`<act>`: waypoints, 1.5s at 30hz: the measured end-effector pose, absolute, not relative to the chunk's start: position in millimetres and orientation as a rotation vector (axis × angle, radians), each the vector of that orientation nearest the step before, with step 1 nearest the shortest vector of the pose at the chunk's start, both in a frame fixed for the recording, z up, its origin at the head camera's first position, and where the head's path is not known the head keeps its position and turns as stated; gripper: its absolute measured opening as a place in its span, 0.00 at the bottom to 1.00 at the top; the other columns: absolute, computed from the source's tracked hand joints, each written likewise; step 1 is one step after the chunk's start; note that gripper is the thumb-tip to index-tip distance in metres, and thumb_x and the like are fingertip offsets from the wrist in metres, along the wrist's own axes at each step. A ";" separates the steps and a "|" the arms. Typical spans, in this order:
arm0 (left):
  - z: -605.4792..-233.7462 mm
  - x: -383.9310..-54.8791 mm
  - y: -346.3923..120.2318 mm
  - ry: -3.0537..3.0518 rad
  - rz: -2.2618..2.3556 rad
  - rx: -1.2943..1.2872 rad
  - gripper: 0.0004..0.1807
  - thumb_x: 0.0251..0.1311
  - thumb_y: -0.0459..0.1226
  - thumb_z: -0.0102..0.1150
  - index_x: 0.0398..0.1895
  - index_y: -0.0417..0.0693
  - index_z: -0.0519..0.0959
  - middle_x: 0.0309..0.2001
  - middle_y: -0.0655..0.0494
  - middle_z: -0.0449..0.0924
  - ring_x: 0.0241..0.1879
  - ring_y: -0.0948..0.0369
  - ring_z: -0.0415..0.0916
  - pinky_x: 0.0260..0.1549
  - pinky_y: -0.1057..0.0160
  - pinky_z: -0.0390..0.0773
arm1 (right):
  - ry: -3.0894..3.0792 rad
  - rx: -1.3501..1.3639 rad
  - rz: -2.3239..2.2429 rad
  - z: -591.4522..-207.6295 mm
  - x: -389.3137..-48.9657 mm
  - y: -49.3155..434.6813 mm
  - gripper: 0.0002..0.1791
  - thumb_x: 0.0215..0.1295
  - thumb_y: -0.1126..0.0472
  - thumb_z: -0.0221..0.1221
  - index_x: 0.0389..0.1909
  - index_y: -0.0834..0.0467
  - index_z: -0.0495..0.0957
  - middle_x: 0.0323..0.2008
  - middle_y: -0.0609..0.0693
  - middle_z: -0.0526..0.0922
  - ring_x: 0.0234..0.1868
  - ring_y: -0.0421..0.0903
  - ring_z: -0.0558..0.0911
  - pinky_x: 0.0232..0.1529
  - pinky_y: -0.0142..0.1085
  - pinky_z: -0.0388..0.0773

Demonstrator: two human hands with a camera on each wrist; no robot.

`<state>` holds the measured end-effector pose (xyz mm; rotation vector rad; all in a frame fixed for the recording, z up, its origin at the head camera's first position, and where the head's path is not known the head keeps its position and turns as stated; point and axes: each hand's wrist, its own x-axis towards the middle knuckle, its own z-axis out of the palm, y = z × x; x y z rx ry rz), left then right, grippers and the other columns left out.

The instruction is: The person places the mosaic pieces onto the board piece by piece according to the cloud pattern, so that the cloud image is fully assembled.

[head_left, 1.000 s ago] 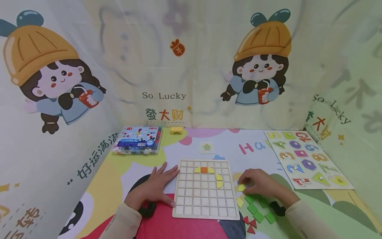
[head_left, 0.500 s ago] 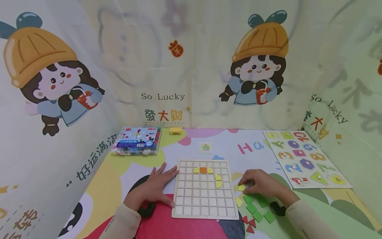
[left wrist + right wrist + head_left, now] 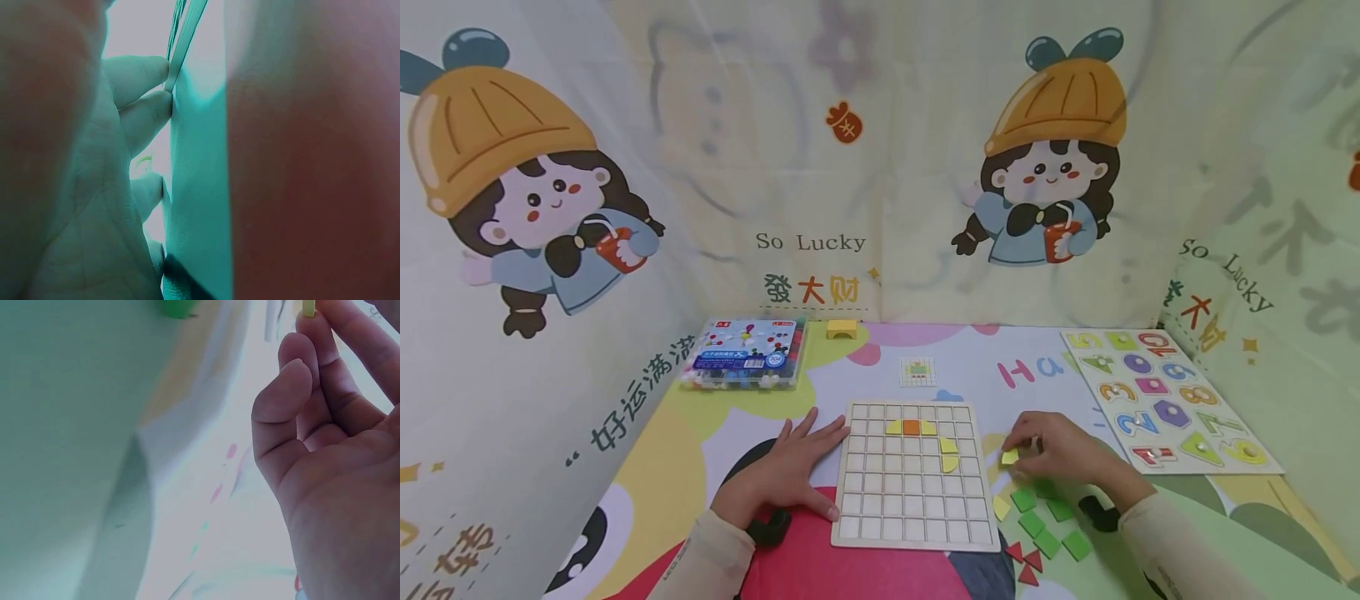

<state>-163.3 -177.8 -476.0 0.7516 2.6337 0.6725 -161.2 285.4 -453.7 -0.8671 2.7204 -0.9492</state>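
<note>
My left hand (image 3: 790, 475) lies with spread fingers along the left edge of the wooden grid board (image 3: 913, 506). In the left wrist view two fingertips of this hand (image 3: 87, 181) touch the board's edge (image 3: 185, 47). Right of the board, my right hand (image 3: 1063, 450) pinches a small yellow tile (image 3: 1010, 457); the right wrist view shows the thin side of that tile (image 3: 308, 307) at its fingertips. On the board, an orange square (image 3: 911, 427) sits between two yellow rounded tiles, and two more yellow tiles (image 3: 949, 447) stand one below the other to its right.
Several green squares (image 3: 1032, 523), a loose yellow tile (image 3: 1002, 507) and red triangles (image 3: 1028, 575) lie right of the board. A small pattern card (image 3: 918, 372) is behind it. Farther off are a plastic box (image 3: 745, 354), a yellow block (image 3: 842, 329) and a number puzzle (image 3: 1172, 404).
My right hand has moved slightly away from me and lifted, with the yellow tile now tilted between its fingers. The left hand has stayed at the board's edge.
</note>
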 end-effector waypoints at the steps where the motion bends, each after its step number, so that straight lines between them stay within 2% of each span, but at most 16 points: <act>1: -475.8 -163.1 -178.3 2.634 0.673 0.750 0.67 0.39 0.66 0.81 0.84 0.59 0.60 0.86 0.59 0.53 0.86 0.38 0.30 0.78 0.25 0.29 | 2.728 -0.879 -0.940 -452.1 -162.9 283.9 0.09 0.62 0.61 0.74 0.41 0.46 0.91 0.38 0.38 0.84 0.37 0.38 0.78 0.36 0.30 0.78; 5: -475.3 -162.9 -180.0 2.632 0.682 0.750 0.67 0.39 0.66 0.81 0.84 0.59 0.60 0.86 0.59 0.52 0.86 0.38 0.30 0.78 0.25 0.29 | 2.740 -0.941 -0.917 -447.2 -169.5 273.0 0.10 0.62 0.63 0.73 0.42 0.48 0.91 0.37 0.37 0.84 0.37 0.41 0.79 0.35 0.29 0.79; 12: -477.0 -165.8 -180.8 2.638 0.668 0.751 0.66 0.40 0.66 0.81 0.85 0.60 0.59 0.86 0.61 0.51 0.87 0.39 0.30 0.78 0.26 0.29 | 2.716 -1.009 -0.867 -439.6 -181.8 242.6 0.10 0.63 0.63 0.73 0.43 0.48 0.92 0.39 0.38 0.84 0.38 0.38 0.78 0.36 0.29 0.80; 20: -473.2 -168.2 -177.6 2.629 0.663 0.750 0.66 0.41 0.66 0.81 0.85 0.62 0.59 0.86 0.62 0.51 0.87 0.40 0.29 0.79 0.26 0.29 | 2.669 -1.130 -0.814 -433.9 -196.1 201.8 0.10 0.63 0.61 0.74 0.44 0.49 0.92 0.40 0.38 0.83 0.39 0.42 0.81 0.38 0.30 0.81; 28: -468.5 -166.5 -174.9 2.614 0.674 0.753 0.66 0.41 0.65 0.81 0.85 0.61 0.59 0.86 0.61 0.51 0.87 0.40 0.29 0.78 0.26 0.29 | 2.619 -1.218 -0.700 -429.4 -205.7 159.5 0.10 0.64 0.61 0.74 0.45 0.51 0.92 0.39 0.41 0.83 0.40 0.41 0.81 0.45 0.35 0.82; 38: -468.8 -165.9 -175.9 2.630 0.656 0.755 0.66 0.41 0.65 0.81 0.85 0.61 0.59 0.86 0.60 0.52 0.86 0.38 0.31 0.78 0.26 0.31 | 2.581 -1.303 -0.613 -429.9 -212.0 112.9 0.09 0.67 0.59 0.73 0.46 0.52 0.91 0.40 0.43 0.84 0.40 0.41 0.78 0.44 0.30 0.78; 45: -473.6 -164.2 -178.5 2.628 0.648 0.761 0.66 0.41 0.66 0.81 0.85 0.62 0.59 0.86 0.61 0.52 0.87 0.39 0.30 0.78 0.26 0.30 | 2.599 -1.261 -0.507 -438.6 -212.9 92.3 0.09 0.67 0.58 0.73 0.48 0.50 0.91 0.43 0.43 0.85 0.46 0.39 0.79 0.55 0.36 0.82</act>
